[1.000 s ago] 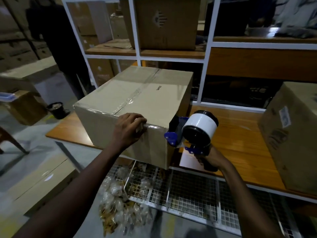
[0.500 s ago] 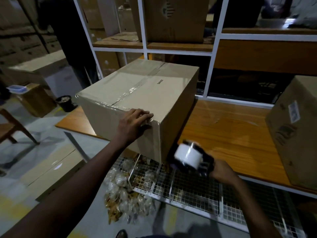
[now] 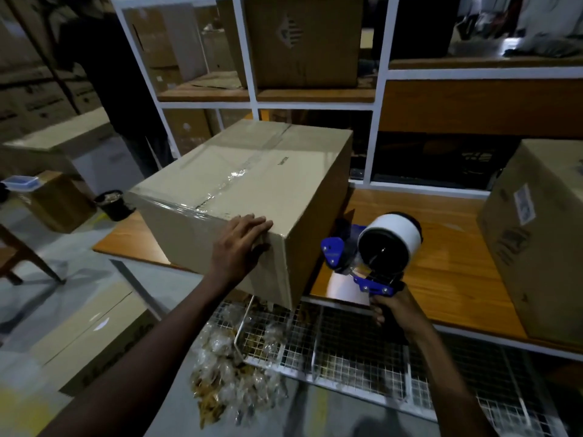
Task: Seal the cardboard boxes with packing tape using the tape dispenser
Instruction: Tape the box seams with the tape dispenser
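Left hand (image 3: 243, 244) flat, steadying the box (image 3: 268, 184); right hand (image 3: 396, 305) grips the tape dispenser (image 3: 375, 250) at four o'clock. Next strip likely needs lining up.

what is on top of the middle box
A strip of clear tape runs along the top seam of the box, and the left hand rests on its near edge. The closed flaps hide its contents.

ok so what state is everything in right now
cardboard box, closed, clear tape along top seam
left hand, flat on the box's near top edge
tape dispenser, held beside the box, roll loaded
right hand, grips its handle
second box, standing on the table
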### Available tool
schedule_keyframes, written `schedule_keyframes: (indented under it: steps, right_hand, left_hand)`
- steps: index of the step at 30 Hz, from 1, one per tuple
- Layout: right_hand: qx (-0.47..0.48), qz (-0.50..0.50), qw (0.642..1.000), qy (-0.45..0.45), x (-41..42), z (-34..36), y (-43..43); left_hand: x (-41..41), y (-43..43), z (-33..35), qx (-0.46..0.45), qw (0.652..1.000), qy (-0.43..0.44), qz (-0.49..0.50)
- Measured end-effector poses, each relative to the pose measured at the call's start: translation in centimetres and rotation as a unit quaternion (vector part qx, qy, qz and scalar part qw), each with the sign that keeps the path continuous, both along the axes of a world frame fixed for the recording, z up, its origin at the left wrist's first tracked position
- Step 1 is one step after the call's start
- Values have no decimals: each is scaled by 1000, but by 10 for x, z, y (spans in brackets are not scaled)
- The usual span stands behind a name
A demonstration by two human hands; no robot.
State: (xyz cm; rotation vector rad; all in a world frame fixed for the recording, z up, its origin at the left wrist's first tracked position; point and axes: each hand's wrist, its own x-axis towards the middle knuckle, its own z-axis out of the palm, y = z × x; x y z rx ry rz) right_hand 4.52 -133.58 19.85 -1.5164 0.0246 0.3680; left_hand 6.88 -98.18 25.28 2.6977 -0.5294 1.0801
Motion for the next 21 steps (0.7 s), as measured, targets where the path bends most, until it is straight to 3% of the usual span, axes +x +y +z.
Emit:
schedule_keyframes:
  steps: [7, 16, 21]
  right_hand:
    - [123, 32, 992, 5, 22, 83, 53]
    - [141, 113, 983, 26, 55, 151, 151]
    - [124, 140, 982, 31, 66, 170, 212]
  left_hand:
    - [-10, 16, 14, 10, 999, 16, -34]
    - [-23, 93, 44, -120, 990, -19, 78]
    - [-24, 146, 51, -242, 956, -41, 161]
